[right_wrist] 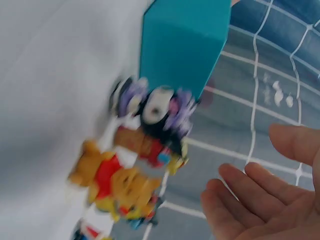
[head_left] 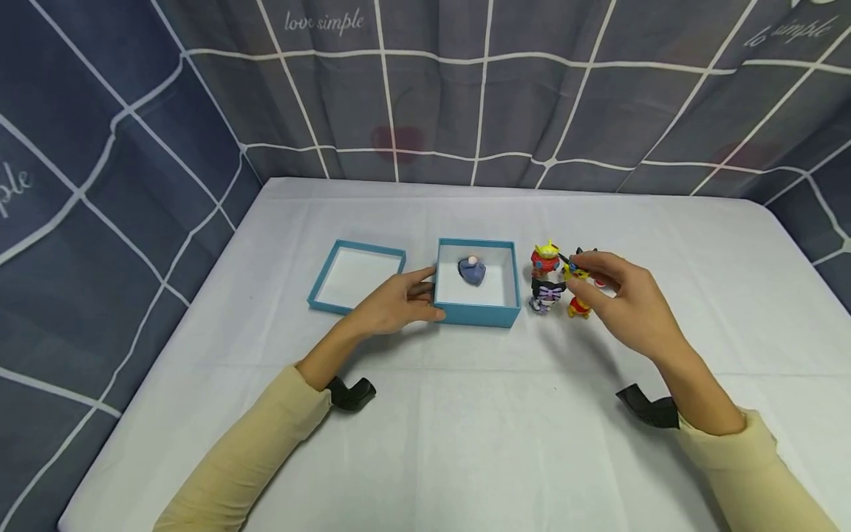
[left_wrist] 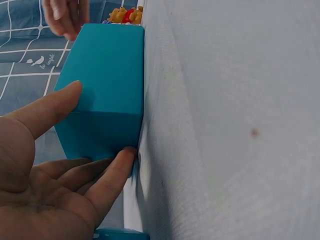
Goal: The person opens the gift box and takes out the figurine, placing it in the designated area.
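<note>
My left hand (head_left: 392, 301) touches the near left corner of a teal open box (head_left: 479, 316), the thumb on its front face and the fingers at its left side. A small blue-grey figurine (head_left: 473, 273) lies inside on the white bottom. To the right of the box, my right hand (head_left: 618, 299) hovers at a cluster of figurines, its relaxed fingers apart and holding nothing in the right wrist view. Nearest its fingertips is a yellow-and-blue figurine (head_left: 575, 271), partly hidden. Also grouped there are a red-clad alien (head_left: 546, 260), a black-and-purple figurine (head_left: 547, 294) and a Winnie-the-Pooh figurine (right_wrist: 122, 185).
A teal lid (head_left: 359, 260) lies with its white inside up, left of the box and behind my left hand. White cloth covers the table (head_left: 465, 428). A dark grid-patterned curtain (head_left: 439, 96) hangs along the back and sides.
</note>
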A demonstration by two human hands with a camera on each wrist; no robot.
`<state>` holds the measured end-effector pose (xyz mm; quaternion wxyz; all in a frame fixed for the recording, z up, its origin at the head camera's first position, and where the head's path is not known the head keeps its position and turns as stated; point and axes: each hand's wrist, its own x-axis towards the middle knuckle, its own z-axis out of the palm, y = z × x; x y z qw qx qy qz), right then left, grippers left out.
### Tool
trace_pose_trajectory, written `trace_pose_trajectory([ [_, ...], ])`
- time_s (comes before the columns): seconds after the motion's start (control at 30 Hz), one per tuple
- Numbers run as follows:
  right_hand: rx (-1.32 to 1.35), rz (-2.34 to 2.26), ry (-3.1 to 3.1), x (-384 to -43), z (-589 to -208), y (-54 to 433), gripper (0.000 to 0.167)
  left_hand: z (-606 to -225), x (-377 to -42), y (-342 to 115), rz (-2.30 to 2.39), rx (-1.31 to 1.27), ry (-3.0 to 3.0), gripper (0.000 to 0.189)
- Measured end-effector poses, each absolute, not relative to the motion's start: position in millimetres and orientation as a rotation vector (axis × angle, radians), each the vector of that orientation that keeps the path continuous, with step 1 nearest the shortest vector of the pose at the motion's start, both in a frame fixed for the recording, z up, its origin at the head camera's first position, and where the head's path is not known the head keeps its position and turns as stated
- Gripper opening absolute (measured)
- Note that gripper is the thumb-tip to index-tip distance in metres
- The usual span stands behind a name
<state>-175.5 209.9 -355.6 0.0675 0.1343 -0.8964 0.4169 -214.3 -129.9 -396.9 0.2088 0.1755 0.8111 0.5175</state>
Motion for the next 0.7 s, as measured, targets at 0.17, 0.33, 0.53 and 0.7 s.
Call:
trace_pose_trajectory([
  [0.17,0.478,1.342,-2.598,-175,-351,188,0.028,-397,-214,-131,1.439,0.501,2.255,0.084],
  [0.33,0.564,1.393,-2.568,-176,-348,166,0.023,-396,-215,-130,1.442,0.503,2.248,0.084],
  [0.53,0.609,1.416,-2.668,-185,-346,141,0.028,-396,-216,-128,1.447,0.498,2.243,0.084],
  [0.7,0.686,1.421,-2.747,-200,-351,124,0.034,-397,-216,-129,1.453,0.495,2.243,0.084],
])
